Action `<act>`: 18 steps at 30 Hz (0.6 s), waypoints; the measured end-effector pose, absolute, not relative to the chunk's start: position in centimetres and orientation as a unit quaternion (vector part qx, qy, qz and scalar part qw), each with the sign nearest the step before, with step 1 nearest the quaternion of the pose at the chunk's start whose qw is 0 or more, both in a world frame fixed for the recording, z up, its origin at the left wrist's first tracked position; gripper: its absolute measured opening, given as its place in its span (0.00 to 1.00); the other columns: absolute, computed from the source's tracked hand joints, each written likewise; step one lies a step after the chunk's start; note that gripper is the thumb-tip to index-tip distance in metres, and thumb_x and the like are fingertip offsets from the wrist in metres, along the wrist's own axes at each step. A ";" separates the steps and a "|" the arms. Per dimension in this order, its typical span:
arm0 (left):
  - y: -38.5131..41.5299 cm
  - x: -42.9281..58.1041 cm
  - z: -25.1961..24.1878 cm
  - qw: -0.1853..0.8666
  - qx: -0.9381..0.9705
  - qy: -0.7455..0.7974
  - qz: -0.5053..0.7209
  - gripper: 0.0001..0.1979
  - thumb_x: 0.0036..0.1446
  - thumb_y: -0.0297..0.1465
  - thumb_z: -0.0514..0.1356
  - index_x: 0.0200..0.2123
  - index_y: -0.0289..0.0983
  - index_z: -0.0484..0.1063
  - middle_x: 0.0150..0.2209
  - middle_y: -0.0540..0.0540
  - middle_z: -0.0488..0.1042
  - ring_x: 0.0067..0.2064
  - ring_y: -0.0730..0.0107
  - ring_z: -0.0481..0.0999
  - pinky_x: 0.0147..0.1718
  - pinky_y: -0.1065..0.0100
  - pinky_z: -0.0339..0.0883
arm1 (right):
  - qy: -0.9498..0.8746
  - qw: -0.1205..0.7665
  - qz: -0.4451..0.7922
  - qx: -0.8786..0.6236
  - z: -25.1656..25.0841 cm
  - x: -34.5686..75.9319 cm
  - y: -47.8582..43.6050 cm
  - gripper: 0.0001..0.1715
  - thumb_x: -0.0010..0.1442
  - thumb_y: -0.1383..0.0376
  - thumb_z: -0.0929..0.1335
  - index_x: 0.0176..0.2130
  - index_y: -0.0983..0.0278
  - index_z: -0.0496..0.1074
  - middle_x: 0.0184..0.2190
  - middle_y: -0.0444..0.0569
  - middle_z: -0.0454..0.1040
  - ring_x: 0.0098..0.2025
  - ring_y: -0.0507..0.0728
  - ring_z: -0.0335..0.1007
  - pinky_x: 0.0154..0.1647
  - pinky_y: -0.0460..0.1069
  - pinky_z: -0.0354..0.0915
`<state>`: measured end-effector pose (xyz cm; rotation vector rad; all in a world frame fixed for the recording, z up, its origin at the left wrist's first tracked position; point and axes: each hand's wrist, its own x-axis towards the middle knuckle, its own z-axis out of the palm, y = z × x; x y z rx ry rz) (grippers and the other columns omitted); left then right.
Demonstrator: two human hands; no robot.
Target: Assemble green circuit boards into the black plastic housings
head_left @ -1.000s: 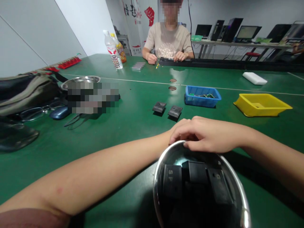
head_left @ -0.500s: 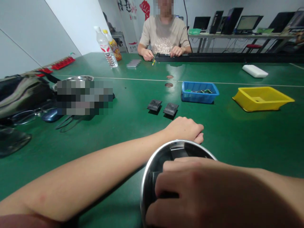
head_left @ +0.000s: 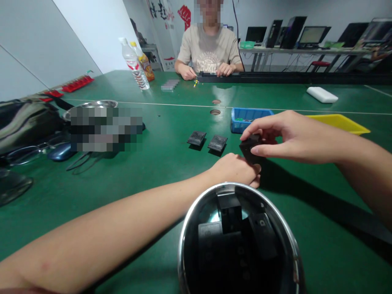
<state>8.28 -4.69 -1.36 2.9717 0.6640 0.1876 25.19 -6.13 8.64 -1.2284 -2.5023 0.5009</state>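
My right hand [head_left: 290, 136] pinches a small black plastic housing [head_left: 249, 149] between thumb and fingers, just above and behind my left hand [head_left: 234, 169]. The left one rests curled on the green table beyond the bowl, its fingertips turned away; whether anything is in them is hidden. In front of me stands a shiny metal bowl [head_left: 183, 245] with several black plastic housings [head_left: 231, 212] inside. Two flat black square parts [head_left: 196, 139] lie on the table to the left of the held housing. A blue bin [head_left: 237, 124] with small parts sits behind my right hand.
My right arm partly covers a yellow bin [head_left: 343, 122]. Glasses [head_left: 24, 154], a bag [head_left: 30, 118] and another metal bowl [head_left: 112, 104] lie on the left. Bottles [head_left: 134, 67] stand farther back. Across the table, a person [head_left: 208, 49] handles small pieces near a long black bar [head_left: 290, 77].
My right hand has come out of the metal bowl, carrying a black housing forward to above my left hand. My left hand has stayed in about the same place.
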 end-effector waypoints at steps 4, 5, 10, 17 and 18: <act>-5.1 8.3 -1.4 -0.025 0.977 0.202 0.055 0.11 0.65 0.34 0.54 0.39 0.35 0.75 0.32 0.42 0.80 0.32 0.57 0.81 0.29 0.61 0.71 | -0.859 0.115 0.081 -0.492 7.1 26.2 -4.3 0.15 0.59 0.57 0.70 0.41 0.63 0.81 0.26 0.46 0.77 0.28 0.55 0.70 0.34 0.50 0.60; -5.2 8.3 -1.4 -0.033 0.978 0.196 0.058 0.11 0.65 0.34 0.54 0.41 0.35 0.74 0.33 0.42 0.80 0.33 0.58 0.81 0.29 0.62 0.71 | -0.857 0.101 0.067 -0.501 6.7 26.4 -4.0 0.15 0.58 0.57 0.70 0.41 0.63 0.81 0.27 0.47 0.78 0.29 0.55 0.71 0.35 0.50 0.61; -5.4 8.4 -1.2 -0.059 0.980 0.178 0.071 0.11 0.65 0.33 0.56 0.46 0.34 0.72 0.37 0.41 0.79 0.35 0.58 0.81 0.28 0.64 0.70 | -0.865 0.016 0.069 -0.496 4.8 26.8 -3.2 0.14 0.59 0.60 0.69 0.40 0.62 0.82 0.35 0.50 0.82 0.35 0.58 0.75 0.39 0.51 0.63; -4.8 8.4 -1.8 -0.051 0.981 0.165 0.086 0.11 0.64 0.32 0.56 0.45 0.33 0.73 0.38 0.40 0.79 0.38 0.57 0.81 0.33 0.61 0.74 | -0.903 0.180 0.097 -0.378 5.3 25.0 -4.4 0.11 0.61 0.61 0.69 0.33 0.63 0.81 0.34 0.51 0.79 0.37 0.57 0.73 0.41 0.51 0.64; -4.7 8.5 -2.0 -0.048 0.981 0.163 0.089 0.11 0.63 0.32 0.57 0.45 0.33 0.74 0.40 0.40 0.79 0.40 0.57 0.80 0.37 0.60 0.75 | -0.907 0.203 0.129 -0.345 5.3 24.5 -4.8 0.10 0.62 0.62 0.69 0.33 0.63 0.80 0.34 0.50 0.79 0.37 0.56 0.73 0.41 0.50 0.65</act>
